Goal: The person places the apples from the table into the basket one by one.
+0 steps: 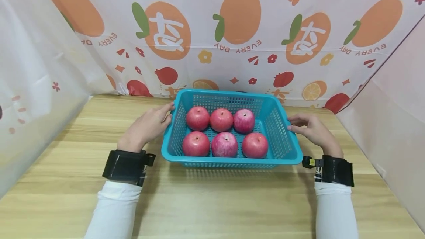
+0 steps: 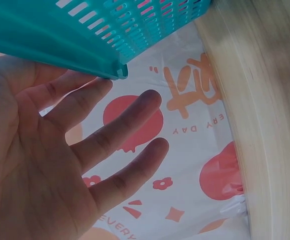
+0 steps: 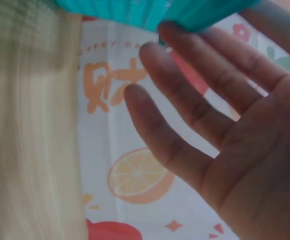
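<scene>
A turquoise plastic basket (image 1: 229,160) sits across the middle of the view, holding several red apples (image 1: 196,144) in two rows. At its left end, my left hand (image 1: 147,124) touches the rim with its fingertips. Its fingers (image 2: 117,132) are spread and nearly straight in the left wrist view, some of them against the rim's underside. My right hand (image 1: 313,130) is at the opposite end, fingertips on the rim. Loosely bent fingers (image 3: 184,105) reach up to the basket in the right wrist view. Both thumbs are out of sight in the wrist views.
A light wood-grain table (image 1: 229,209) lies beneath. Behind the basket hangs a white sheet (image 1: 206,71) printed with fruit, and pale sheeting (image 1: 36,84) closes in the left side. A black strap (image 1: 125,166) circles the left wrist, another strap (image 1: 338,171) the right.
</scene>
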A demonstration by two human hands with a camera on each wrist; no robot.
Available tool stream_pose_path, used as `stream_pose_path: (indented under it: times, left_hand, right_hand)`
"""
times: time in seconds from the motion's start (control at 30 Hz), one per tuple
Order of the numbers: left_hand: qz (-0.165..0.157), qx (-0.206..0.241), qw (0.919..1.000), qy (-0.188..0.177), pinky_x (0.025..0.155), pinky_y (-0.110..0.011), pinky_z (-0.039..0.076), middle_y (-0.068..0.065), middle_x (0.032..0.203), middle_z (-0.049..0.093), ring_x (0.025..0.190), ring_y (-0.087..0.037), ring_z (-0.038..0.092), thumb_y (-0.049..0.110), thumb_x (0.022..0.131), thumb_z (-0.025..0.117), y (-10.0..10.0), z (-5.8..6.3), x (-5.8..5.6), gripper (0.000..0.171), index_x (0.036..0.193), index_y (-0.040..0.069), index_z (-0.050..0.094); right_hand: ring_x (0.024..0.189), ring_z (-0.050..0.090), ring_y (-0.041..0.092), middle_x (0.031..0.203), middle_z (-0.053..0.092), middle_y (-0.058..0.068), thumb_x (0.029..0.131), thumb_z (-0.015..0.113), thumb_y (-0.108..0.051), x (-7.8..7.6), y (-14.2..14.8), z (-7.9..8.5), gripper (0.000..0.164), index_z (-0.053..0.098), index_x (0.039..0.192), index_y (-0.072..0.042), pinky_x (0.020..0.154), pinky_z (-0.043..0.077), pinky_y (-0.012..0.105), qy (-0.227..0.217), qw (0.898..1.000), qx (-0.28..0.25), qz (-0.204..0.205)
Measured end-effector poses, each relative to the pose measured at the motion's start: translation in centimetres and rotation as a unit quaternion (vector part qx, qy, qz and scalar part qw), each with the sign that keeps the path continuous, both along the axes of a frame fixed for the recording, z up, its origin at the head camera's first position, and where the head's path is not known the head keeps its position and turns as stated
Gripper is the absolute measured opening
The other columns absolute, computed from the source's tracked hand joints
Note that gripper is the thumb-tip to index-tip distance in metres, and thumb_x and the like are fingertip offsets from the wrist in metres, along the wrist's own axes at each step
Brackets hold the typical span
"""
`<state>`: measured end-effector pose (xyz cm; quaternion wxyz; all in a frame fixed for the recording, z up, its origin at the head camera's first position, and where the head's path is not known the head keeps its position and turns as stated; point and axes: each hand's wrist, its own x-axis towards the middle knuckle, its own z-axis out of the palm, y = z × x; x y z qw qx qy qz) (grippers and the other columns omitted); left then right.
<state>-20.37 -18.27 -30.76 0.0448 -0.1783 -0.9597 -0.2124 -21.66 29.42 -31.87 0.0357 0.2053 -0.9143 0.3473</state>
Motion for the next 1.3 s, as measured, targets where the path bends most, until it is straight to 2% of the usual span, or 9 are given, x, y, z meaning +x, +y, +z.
stream_pose_path:
  times: [0.2,0.47,0.73,1.17,1.3]
  left_hand:
    - [0.001,0.001,1.0000,0.000,0.090,-0.058,0.039,-0.015,0.131,0.046,0.116,-0.033,0.040,0.023,0.093,0.046,0.10,-0.19,-0.17,0.053,0.139,0.004,0.029]
    - [-0.006,0.005,1.0000,0.001,0.090,-0.057,0.040,-0.016,0.130,0.047,0.114,-0.032,0.042,0.022,0.093,0.047,0.06,-0.48,-0.07,0.053,0.139,0.004,0.029]
    - [-0.003,0.004,1.0000,0.001,0.089,-0.057,0.040,-0.016,0.131,0.046,0.114,-0.032,0.042,0.022,0.093,0.047,0.14,-0.36,-0.13,0.053,0.139,0.004,0.028]
    - [-0.008,0.005,1.0000,-0.002,0.089,-0.056,0.041,-0.016,0.131,0.046,0.112,-0.031,0.044,0.022,0.093,0.047,0.22,-0.41,-0.29,0.053,0.139,0.004,0.028]
    - [-0.008,0.004,0.9999,-0.004,0.089,-0.056,0.041,-0.016,0.132,0.045,0.112,-0.031,0.043,0.022,0.093,0.046,0.15,-0.41,-0.18,0.052,0.139,0.005,0.028]
  right_hand:
    - [0.093,0.055,0.025,0.103,0.063,0.017,0.084,0.063,-0.023,0.23,0.04,-0.47,0.036,0.058,0.113,0.000,0.077,0.050,0.048,-0.025,0.999,-0.023,-0.027]
    - [0.091,0.057,0.020,0.103,0.063,0.017,0.085,0.063,-0.020,0.57,0.20,-0.81,0.036,0.058,0.114,0.000,0.077,0.050,0.041,-0.039,0.998,-0.043,-0.023]
    - [0.093,0.056,0.024,0.103,0.062,0.017,0.085,0.063,-0.022,0.45,0.15,-0.75,0.036,0.058,0.113,0.000,0.079,0.050,0.051,-0.039,0.998,-0.042,-0.029]
    - [0.092,0.056,0.023,0.102,0.063,0.017,0.085,0.063,-0.022,0.53,0.21,-0.90,0.035,0.058,0.112,0.000,0.078,0.050,0.046,-0.036,0.998,-0.039,-0.035]
    - [0.091,0.056,0.023,0.101,0.063,0.016,0.085,0.063,-0.022,0.49,0.16,-0.90,0.034,0.059,0.111,0.000,0.075,0.051,0.037,-0.031,0.998,-0.038,-0.035]
